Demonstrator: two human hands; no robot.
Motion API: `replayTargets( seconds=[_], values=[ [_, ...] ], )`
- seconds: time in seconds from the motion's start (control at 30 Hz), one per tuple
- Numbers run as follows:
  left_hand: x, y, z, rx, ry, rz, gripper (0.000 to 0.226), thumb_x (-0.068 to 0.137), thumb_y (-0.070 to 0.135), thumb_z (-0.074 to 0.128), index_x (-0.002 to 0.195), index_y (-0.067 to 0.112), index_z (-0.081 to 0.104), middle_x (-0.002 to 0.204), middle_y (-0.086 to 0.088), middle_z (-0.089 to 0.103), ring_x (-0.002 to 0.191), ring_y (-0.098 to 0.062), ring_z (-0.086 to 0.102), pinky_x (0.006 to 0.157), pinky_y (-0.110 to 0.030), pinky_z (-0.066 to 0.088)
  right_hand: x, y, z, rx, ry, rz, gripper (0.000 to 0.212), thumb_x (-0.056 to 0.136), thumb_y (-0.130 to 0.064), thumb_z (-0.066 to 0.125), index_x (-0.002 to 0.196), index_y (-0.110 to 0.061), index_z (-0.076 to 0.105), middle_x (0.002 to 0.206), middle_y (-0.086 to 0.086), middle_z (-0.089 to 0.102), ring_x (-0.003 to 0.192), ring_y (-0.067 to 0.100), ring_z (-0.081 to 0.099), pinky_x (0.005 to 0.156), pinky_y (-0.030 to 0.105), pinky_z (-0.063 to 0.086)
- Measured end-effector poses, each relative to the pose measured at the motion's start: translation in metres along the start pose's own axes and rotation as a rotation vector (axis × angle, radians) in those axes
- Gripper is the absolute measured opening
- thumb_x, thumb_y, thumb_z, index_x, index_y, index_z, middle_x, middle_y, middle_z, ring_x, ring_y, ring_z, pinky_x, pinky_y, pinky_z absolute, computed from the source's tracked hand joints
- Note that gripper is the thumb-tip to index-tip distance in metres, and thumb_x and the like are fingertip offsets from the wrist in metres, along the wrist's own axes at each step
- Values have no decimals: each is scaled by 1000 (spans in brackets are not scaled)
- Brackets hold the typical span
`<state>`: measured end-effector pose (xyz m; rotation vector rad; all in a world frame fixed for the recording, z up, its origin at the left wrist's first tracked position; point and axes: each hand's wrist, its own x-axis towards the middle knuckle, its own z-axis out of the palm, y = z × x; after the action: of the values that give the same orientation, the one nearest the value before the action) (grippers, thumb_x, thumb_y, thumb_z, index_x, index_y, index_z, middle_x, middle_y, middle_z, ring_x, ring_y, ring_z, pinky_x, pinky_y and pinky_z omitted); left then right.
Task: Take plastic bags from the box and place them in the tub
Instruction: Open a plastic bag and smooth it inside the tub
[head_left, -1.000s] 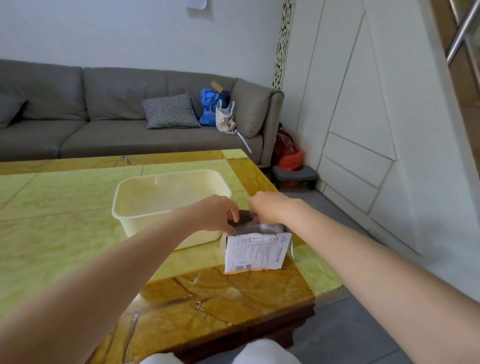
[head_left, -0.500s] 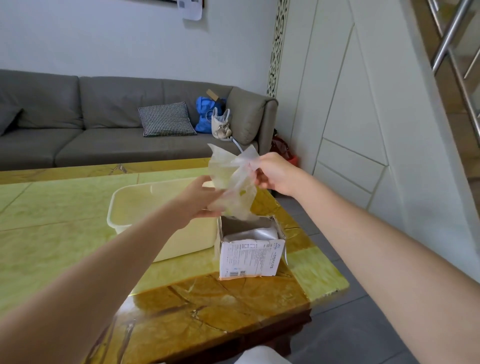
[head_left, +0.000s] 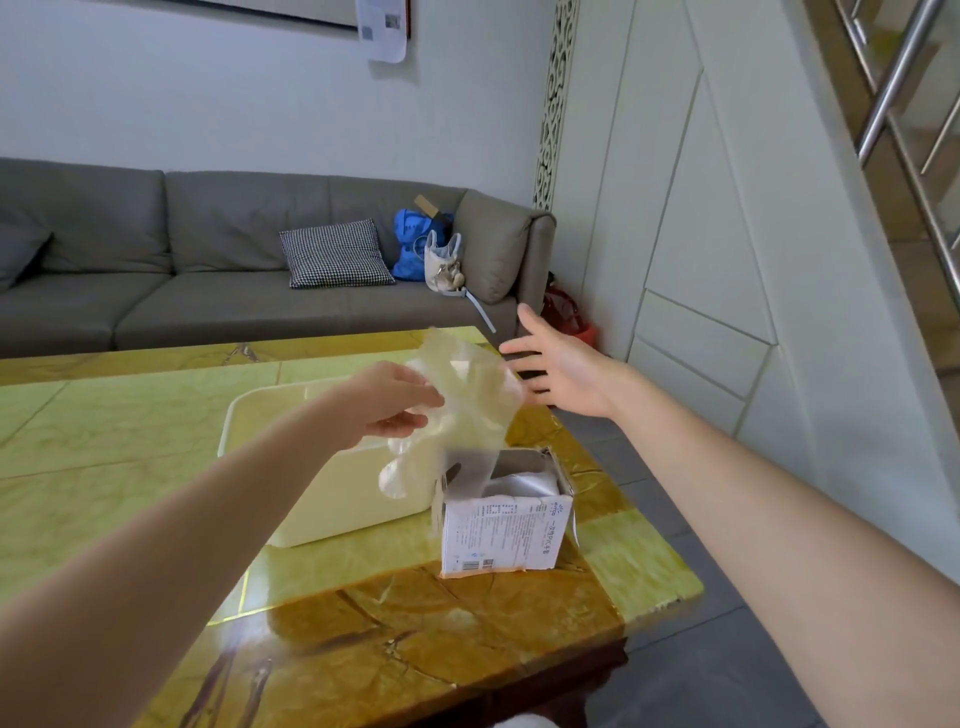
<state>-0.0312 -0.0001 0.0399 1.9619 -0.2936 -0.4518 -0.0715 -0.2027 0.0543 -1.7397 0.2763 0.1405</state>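
Plastic bag (head_left: 467, 400) (translucent, blurred) partly veiling box (head_left: 501, 525), tub (head_left: 332, 488).

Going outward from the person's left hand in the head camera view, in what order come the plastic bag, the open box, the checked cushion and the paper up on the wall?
1. plastic bag: gripped in the left hand.
2. box: on the table, just below and right.
3. checked cushion: on the sofa beyond the table.
4. paper: high on the far wall.
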Motion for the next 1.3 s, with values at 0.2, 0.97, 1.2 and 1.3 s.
replayTargets(
  seconds=[0.2,0.97,1.2,1.3],
  values=[
    [-5,12,-13,96,-159,21,8,85,8,62,81,12,58,78,0,68,57,-7,64,51,-15,51,9,-1,28,-227,111,-202,51,84,-3,67,130,-8,45,97,17,58,68,18,59,57,20,53],
    [55,-71,-77,1121,-295,2,34,94,21,49,127,28,56,139,4,47,128,-19,43,108,-30,32,118,21,127,-786,188,-189,33,84,14,43,110,-7,44,104,18,52,84,30,56,58,31,46],
    [74,-89,-85,880,-376,-250,28,94,26,45,117,36,58,127,9,51,120,-17,50,94,-28,49,129,34,134,-1161,127,-339,57,84,16,37,135,-8,35,126,17,43,100,29,48,80,36,44],
    [77,-86,-88,802,-330,-297,19,91,25,52,103,36,62,129,7,50,123,-19,46,91,-35,53,125,31,137,-1486,127,-422,52,83,13,44,127,-14,49,130,12,39,120,31,37,98,42,33]
  ],
)
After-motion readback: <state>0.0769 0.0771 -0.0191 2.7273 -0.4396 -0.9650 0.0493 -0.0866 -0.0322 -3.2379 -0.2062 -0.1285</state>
